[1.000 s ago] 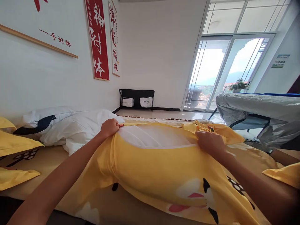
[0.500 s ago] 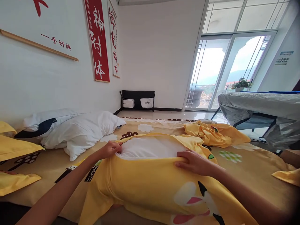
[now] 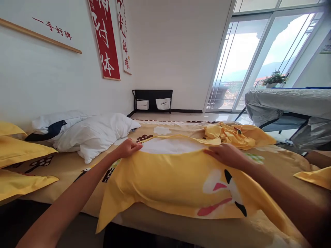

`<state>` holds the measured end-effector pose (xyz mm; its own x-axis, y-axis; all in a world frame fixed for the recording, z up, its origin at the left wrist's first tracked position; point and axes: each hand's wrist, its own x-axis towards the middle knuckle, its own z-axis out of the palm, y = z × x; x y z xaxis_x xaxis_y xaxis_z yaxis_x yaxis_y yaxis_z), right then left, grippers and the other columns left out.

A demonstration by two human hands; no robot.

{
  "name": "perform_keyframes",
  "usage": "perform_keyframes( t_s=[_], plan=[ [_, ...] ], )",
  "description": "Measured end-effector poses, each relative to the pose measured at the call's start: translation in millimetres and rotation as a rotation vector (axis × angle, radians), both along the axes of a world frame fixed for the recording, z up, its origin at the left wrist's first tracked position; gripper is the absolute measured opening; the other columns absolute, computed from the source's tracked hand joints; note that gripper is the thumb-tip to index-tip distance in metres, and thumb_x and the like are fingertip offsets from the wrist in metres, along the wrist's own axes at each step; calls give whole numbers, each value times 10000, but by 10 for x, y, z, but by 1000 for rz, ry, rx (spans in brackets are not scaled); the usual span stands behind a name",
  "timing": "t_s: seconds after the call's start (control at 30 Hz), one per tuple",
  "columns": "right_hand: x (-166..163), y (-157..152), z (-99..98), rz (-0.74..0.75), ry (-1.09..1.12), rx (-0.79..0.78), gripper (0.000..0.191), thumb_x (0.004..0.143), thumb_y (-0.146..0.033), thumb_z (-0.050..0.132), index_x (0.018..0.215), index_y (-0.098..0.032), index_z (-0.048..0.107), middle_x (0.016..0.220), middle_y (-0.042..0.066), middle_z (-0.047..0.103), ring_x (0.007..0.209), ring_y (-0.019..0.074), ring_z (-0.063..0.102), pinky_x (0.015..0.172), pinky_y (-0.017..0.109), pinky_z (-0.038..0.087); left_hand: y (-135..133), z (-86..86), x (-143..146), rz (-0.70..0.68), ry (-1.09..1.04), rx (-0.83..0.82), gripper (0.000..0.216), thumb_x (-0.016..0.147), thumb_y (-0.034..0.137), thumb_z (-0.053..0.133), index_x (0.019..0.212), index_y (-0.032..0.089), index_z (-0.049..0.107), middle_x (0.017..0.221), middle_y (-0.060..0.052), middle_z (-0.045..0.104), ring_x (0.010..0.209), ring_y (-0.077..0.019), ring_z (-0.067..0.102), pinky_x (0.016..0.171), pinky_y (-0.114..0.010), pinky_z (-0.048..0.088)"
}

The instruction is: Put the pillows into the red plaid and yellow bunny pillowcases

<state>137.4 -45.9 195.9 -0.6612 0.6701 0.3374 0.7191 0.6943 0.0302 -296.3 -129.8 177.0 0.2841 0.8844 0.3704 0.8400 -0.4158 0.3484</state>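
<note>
A yellow pillowcase (image 3: 170, 179) with a printed black, white and pink design lies across the bed in front of me. Through its gaping opening on the far side shows a white pillow (image 3: 170, 147), mostly covered by the cloth. My left hand (image 3: 129, 147) is closed on the left end of the opening's edge. At the right end, my right hand (image 3: 223, 155) pinches the near edge, thumb and fingers pressed on the fabric. Between the two hands the near edge is pulled fairly straight. The pillowcase's near side hangs over the front of the bed.
Patterned tan bedding (image 3: 186, 128) covers the bed. White pillows (image 3: 95, 134) lie at the left, near stacked yellow pillows (image 3: 28, 151). A crumpled yellow cloth (image 3: 238, 136) is at the far right. Beyond stand a black rack (image 3: 152, 94) and a plastic-covered table (image 3: 289, 100).
Both hands have moved up and away with the pillowcase's edge, which is tauter. The pillowcase's near side has lifted, and less of the white pillow shows. The camera view has tilted down.
</note>
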Motion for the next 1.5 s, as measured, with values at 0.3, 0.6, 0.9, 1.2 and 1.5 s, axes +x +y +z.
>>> perform_keyframes(
  t_s=[0.3,0.6,0.9,1.2,1.5],
  plan=[
    [192,-227,144,16,-40,-43,607,919,-650,246,592,-226,533,524,14,539,505,159,486,537,295,310,-95,141,297,-45,205,-31,570,908,496,363,430,194,294,427,14,352,557,-133,388,764,-302,398],
    [256,-399,363,13,89,255,607,951,-606,235,560,-237,518,525,22,571,510,154,497,557,285,321,-29,623,393,35,17,144,576,897,498,387,437,196,216,419,29,232,522,-120,327,665,-268,371],
    [64,-323,69,41,-1,164,602,981,-540,190,635,-217,562,606,45,622,576,157,557,578,286,289,-51,603,285,235,-398,-6,614,838,646,428,480,210,183,460,48,173,433,-69,169,428,-251,156],
    [203,-552,-433,64,127,-236,496,965,-538,254,646,-222,466,595,5,568,570,146,518,567,269,333,-300,-92,89,111,231,-56,536,895,496,398,463,179,376,445,14,400,541,-121,384,606,-253,357],
    [-61,-311,-408,-361,-77,13,552,728,-260,552,1275,-203,501,1189,153,588,1099,325,539,810,406,431,-302,-49,17,538,314,-266,358,751,247,494,1101,192,544,1101,-112,629,983,-248,602,806,-332,461]
  ],
)
